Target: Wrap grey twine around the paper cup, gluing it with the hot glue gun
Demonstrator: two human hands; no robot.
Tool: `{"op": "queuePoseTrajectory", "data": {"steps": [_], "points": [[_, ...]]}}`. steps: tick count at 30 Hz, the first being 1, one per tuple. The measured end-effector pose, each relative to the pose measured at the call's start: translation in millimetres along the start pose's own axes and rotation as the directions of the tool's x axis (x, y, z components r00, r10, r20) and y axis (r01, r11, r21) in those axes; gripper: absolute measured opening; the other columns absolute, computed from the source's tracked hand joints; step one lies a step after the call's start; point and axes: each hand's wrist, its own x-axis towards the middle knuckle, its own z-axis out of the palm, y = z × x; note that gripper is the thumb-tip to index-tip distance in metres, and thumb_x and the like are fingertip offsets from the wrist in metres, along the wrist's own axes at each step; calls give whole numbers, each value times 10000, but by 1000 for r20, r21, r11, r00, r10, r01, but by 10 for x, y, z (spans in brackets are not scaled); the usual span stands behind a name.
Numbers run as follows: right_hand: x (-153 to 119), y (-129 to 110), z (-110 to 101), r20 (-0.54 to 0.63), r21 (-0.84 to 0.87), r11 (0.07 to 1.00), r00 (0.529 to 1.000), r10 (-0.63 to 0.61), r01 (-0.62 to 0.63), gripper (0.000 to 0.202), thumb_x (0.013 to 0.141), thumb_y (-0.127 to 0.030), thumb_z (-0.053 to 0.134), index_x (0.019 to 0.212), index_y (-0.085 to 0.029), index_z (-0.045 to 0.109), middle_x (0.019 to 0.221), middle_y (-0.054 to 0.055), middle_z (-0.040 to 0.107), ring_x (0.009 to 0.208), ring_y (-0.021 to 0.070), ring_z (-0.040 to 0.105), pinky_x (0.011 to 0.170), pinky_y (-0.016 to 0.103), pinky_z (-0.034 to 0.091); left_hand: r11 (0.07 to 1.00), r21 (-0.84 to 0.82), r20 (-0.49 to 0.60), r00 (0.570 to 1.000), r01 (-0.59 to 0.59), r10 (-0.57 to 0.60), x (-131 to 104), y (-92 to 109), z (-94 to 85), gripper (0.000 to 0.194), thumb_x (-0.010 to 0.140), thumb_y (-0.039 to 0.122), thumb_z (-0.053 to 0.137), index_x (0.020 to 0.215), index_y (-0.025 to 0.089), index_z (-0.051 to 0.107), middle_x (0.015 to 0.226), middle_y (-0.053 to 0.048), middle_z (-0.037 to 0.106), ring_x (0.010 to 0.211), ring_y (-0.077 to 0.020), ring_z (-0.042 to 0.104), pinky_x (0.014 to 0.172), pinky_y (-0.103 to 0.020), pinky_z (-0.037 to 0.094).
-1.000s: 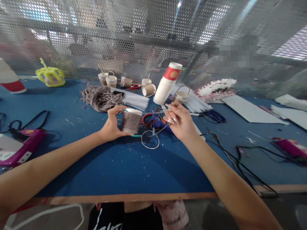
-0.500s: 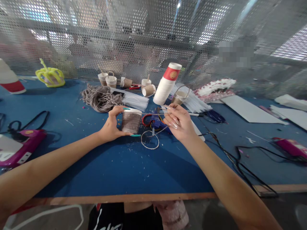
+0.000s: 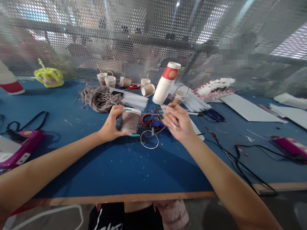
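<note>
A paper cup (image 3: 130, 122) wrapped in grey-brown cord is gripped by my left hand (image 3: 112, 123), fingers at its white rim and thumb at its base. From the cup's side a taut strand of cord (image 3: 151, 114) runs across to my right hand (image 3: 178, 121), whose fingers are pinched on it. The loose end hangs below that hand. Behind the strand lie a blue glue gun (image 3: 157, 123) and red-handled scissors (image 3: 145, 120), partly hidden. A thin pale ring (image 3: 149, 148) rests on the table between my hands.
Behind are a skein of grey cord (image 3: 98, 99), a leaning stack of paper cups (image 3: 165, 84), small cord-wrapped cups (image 3: 110, 80) and white sticks (image 3: 195, 97). Magenta power strips stand left (image 3: 28, 145) and right (image 3: 289, 145), with black cables (image 3: 236, 159). A perforated metal screen (image 3: 144, 41) rises behind.
The view has shifted very slightly. Both hands keep their grip on the cup and cord, with almost no other visible movement.
</note>
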Motion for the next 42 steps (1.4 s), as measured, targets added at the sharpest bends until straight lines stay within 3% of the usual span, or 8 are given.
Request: {"op": "queuePoseTrajectory", "data": {"steps": [6,14,21,33,37,42], "points": [[-6,-9,2,2,13,1000,1000,4,-4,307,654,-288,847,785,-239,573,371,-138,406,330,34,281,382,220,197,999,31,1,1000,-9,9,6,9,-7,820,678,577,838,1327,291,425,1234,-111,474,1160,-279,545,908,-469,589],[17,38,-57,27,-19,1000,999,-18,18,236,737,-266,786,809,-240,562,371,-139,386,326,42,291,377,218,202,998,-29,-1,998,-57,57,21,5,-5,848,731,568,800,1393,299,344,1263,-126,462,1206,-276,529,878,-420,596],[17,41,-52,42,-8,1000,999,-24,24,230,740,-260,790,799,-235,570,380,-141,377,327,34,279,376,218,179,1000,0,23,999,-31,31,-8,-19,-15,800,725,582,797,1353,286,399,1267,-126,464,1199,-287,536,946,-490,567],[27,112,-74,34,-28,999,999,-14,15,221,760,-246,755,818,-239,541,402,-148,367,324,31,261,358,209,175,998,5,8,998,-61,61,15,7,-16,717,793,611,715,1359,303,400,1246,-117,464,1153,-266,548,863,-432,601],[16,110,-58,35,-46,999,999,-15,16,246,751,-255,767,816,-239,530,404,-154,361,315,26,255,350,211,169,997,-26,-12,998,-68,68,13,13,-13,722,794,603,717,1365,298,397,1265,-123,459,1144,-246,557,814,-368,621],[1,99,-6,12,-41,999,1000,9,-8,248,716,-239,775,798,-232,541,396,-152,379,301,19,251,334,215,167,989,-136,-12,998,-58,57,-1,14,8,796,779,537,768,1405,322,325,1344,-118,420,1240,-253,557,919,-391,616]]}}
